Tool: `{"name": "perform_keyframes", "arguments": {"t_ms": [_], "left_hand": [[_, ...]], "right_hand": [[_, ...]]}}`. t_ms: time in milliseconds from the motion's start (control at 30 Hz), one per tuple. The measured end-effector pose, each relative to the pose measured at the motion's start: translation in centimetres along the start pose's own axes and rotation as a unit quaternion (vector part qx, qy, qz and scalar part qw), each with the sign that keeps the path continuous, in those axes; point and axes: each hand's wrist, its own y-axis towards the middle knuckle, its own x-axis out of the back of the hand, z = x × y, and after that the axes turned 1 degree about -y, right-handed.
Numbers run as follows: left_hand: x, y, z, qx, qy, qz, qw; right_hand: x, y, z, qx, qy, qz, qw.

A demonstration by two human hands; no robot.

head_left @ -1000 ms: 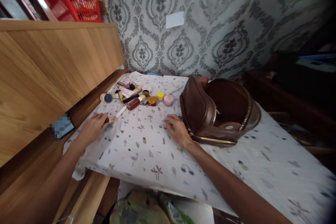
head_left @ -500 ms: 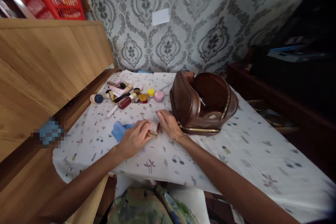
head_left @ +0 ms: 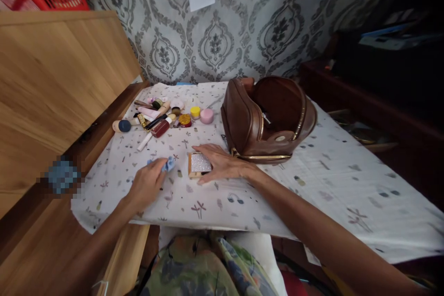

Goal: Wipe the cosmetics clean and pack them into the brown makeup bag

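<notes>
My left hand (head_left: 147,182) is closed around a bunched blue cloth (head_left: 169,164), part of which sticks out past the fingers. To its right, a small box-like case with a glittery silver top (head_left: 201,163) and gold-coloured edges lies on the tablecloth. My right hand (head_left: 224,164) grips this case from the right, thumb along the near side and fingers along the far side; the palm hides its right end. Just behind my right hand stands a brown leather bag (head_left: 243,122), its zipped top gaping.
Several cosmetics lie in a cluster at the back left, among them a dark red bottle (head_left: 160,128), a pink jar (head_left: 207,116) and a yellow-lidded jar (head_left: 195,112). A wooden panel (head_left: 62,60) borders the patterned tablecloth (head_left: 322,203) on the left. Patterned wallpaper rises behind.
My left hand has left the glittery case, moved left and picked up the blue cloth. My right hand has shifted left onto the case. The camera view has tilted slightly.
</notes>
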Motion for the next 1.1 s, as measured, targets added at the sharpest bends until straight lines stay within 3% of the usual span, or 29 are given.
{"name": "perform_keyframes", "arguments": {"t_ms": [67, 167, 267, 367, 567, 900, 1100], "left_hand": [[0.7, 1.3, -0.4, 0.024, -0.041, -0.032, 0.998], [0.6, 3.5, -2.0, 0.008, -0.104, -0.059, 0.993], [-1.4, 5.3, -4.0, -0.078, -0.134, -0.054, 0.986], [-3.8, 6.3, -5.1, -0.200, -0.073, -0.048, 0.976], [-5.2, 8.4, -4.2, -0.305, -0.006, -0.061, 0.950], [-6.5, 9.6, -3.9, -0.238, -0.012, -0.060, 0.969], [-6.8, 9.3, -4.1, -0.245, 0.045, -0.111, 0.962]], "right_hand": [[0.0, -0.1, 0.3, 0.003, -0.017, 0.019, 1.000], [-0.5, -0.1, 0.4, -0.003, -0.024, 0.006, 1.000], [-1.2, 0.1, 0.1, -0.015, -0.014, -0.027, 0.999], [-1.7, 0.2, -0.3, -0.016, -0.004, -0.057, 0.998], [-1.7, 0.3, -0.2, -0.032, 0.006, -0.108, 0.994], [-2.1, 0.2, -0.5, -0.052, 0.006, -0.155, 0.987], [-2.6, 0.3, -0.8, -0.046, -0.013, -0.175, 0.983]]}}
